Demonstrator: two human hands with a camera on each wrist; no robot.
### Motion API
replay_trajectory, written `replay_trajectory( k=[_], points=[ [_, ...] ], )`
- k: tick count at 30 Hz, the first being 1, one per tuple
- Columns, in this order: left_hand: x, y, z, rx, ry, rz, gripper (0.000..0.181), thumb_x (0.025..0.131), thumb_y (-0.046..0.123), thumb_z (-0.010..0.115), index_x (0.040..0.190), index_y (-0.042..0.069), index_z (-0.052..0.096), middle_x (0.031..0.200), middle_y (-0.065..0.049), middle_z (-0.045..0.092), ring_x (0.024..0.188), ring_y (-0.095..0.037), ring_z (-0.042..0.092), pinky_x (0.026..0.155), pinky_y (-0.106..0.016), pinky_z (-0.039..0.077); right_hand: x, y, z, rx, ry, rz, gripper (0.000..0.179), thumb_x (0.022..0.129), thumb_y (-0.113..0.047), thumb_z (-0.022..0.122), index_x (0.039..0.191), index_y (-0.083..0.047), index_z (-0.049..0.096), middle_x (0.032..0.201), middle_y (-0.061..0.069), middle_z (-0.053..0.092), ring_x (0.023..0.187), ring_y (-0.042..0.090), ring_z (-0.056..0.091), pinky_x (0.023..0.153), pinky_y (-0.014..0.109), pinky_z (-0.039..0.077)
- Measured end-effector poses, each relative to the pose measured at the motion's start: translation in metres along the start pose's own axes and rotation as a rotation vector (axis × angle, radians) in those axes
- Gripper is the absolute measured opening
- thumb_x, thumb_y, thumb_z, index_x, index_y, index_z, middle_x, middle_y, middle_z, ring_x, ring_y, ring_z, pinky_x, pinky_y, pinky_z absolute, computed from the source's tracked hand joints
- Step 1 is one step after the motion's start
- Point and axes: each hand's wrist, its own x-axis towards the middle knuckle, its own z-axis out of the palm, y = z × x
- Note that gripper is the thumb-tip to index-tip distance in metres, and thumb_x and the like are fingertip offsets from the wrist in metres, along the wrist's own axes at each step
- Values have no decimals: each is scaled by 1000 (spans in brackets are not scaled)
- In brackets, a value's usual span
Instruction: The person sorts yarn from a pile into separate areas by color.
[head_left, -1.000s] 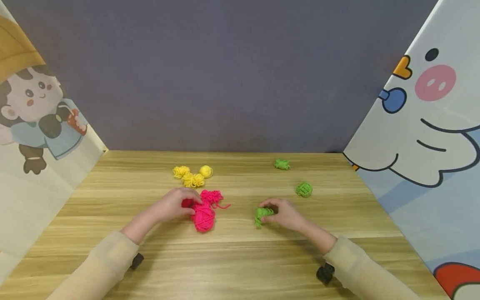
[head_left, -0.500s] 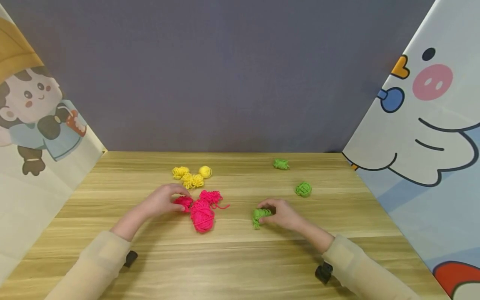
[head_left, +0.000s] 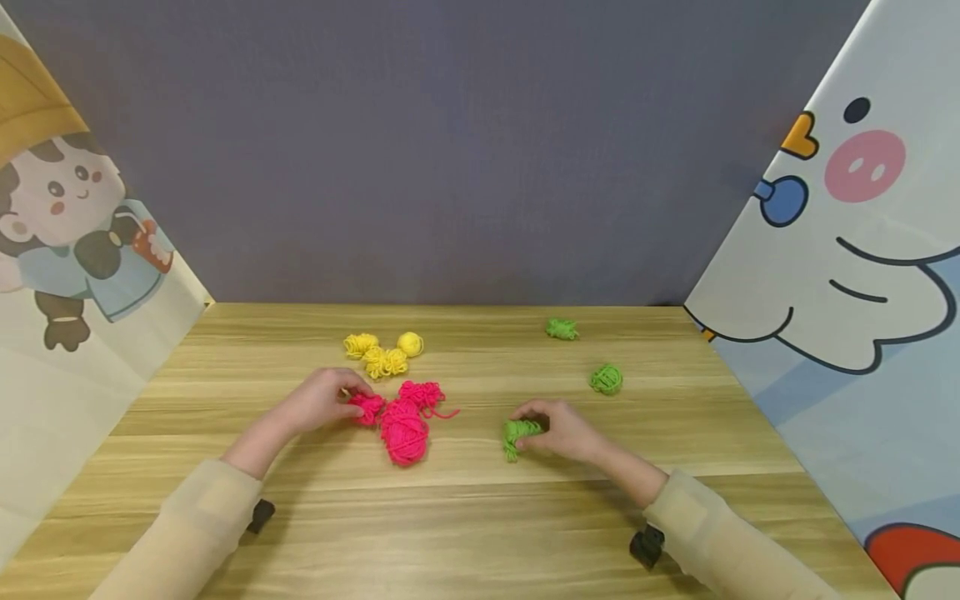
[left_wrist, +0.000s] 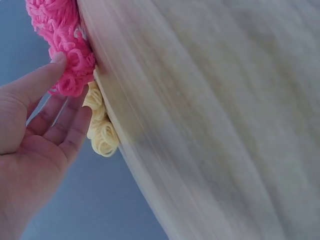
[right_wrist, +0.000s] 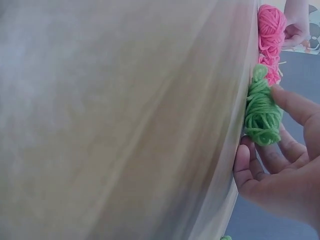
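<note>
My left hand (head_left: 324,402) grips the left end of the pink yarn, a small loopy bundle (head_left: 367,408). In the left wrist view the thumb lies on this bundle and the fingers curl behind it. It sits against a larger pink yarn ball (head_left: 405,435), with another loopy pink bundle (head_left: 422,393) and a loose tail behind. To the right, my right hand (head_left: 561,430) holds an oblong green yarn bundle (head_left: 521,435) on the table. In the right wrist view the thumb touches the side of the green yarn bundle (right_wrist: 263,112), fingers bent round its near end.
Three yellow yarn bundles (head_left: 386,361) lie together behind the pink yarn. Two more green yarn bundles sit apart at the back right, a round one (head_left: 606,379) and a smaller one (head_left: 562,328). A grey panel (head_left: 450,167) stands along the wooden table's (head_left: 480,533) back edge.
My left hand has shifted left from the large pink ball to the small left bundle, uncovering it. My right hand and the green bundle have moved slightly left.
</note>
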Motion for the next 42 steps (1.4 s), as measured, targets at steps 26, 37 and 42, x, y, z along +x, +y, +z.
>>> replay_trajectory(
  k=[26, 37, 42],
  points=[
    [3, 1, 2, 36, -15, -43, 19, 74, 6, 78, 92, 10, 73, 92, -2, 70, 88, -21, 64, 77, -38, 54, -16, 10, -37, 87, 113, 0, 50, 81, -18, 75, 125, -2, 56, 123, 21, 57, 100, 36, 57, 74, 33, 51],
    [3, -2, 2, 17, -20, -58, 18, 74, 6, 78, 91, 12, 74, 92, -1, 71, 83, -16, 61, 72, -33, 52, -25, 3, -56, 95, 227, 61, 41, 82, -10, 73, 121, -6, 59, 123, 17, 57, 106, 39, 54, 79, 37, 51],
    [5, -2, 3, 3, -24, -62, 17, 75, 8, 78, 90, 13, 74, 91, 0, 71, 87, -19, 62, 75, -37, 52, -27, 19, -61, 50, 300, 47, 40, 82, -12, 73, 119, -5, 60, 119, 16, 60, 102, 35, 56, 75, 28, 52]
  ],
)
